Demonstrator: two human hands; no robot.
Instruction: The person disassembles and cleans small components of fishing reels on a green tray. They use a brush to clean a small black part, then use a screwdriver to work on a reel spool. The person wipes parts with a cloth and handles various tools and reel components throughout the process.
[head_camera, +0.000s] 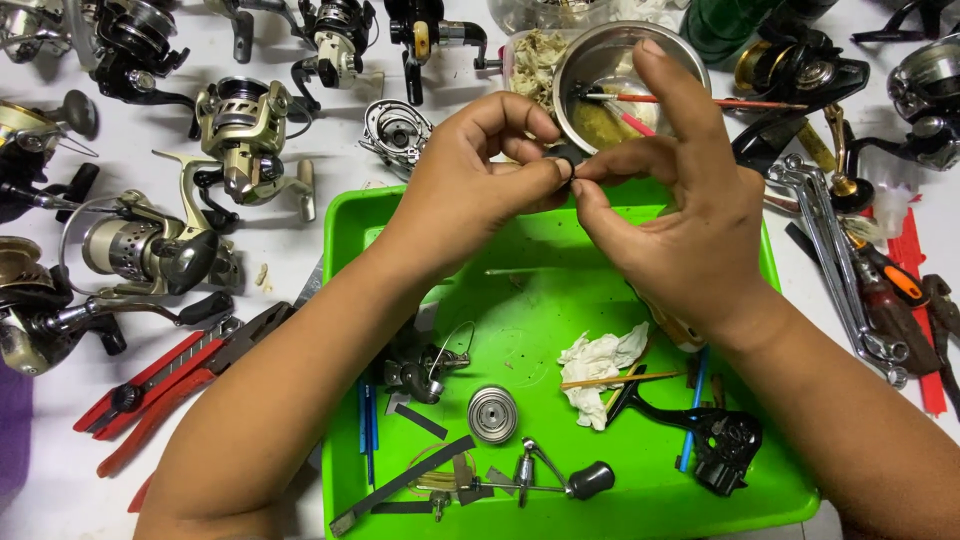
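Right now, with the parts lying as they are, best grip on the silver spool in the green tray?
Take the silver spool by its round rim, coming straight from above: it seems to lie flat, end face up, with bare green tray all around it, so fingers likely fit on opposite sides.

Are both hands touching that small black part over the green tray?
Touching. The head view shows the left hand and right hand pinching the small black part between their fingertips, above the green tray, with no gap visible.
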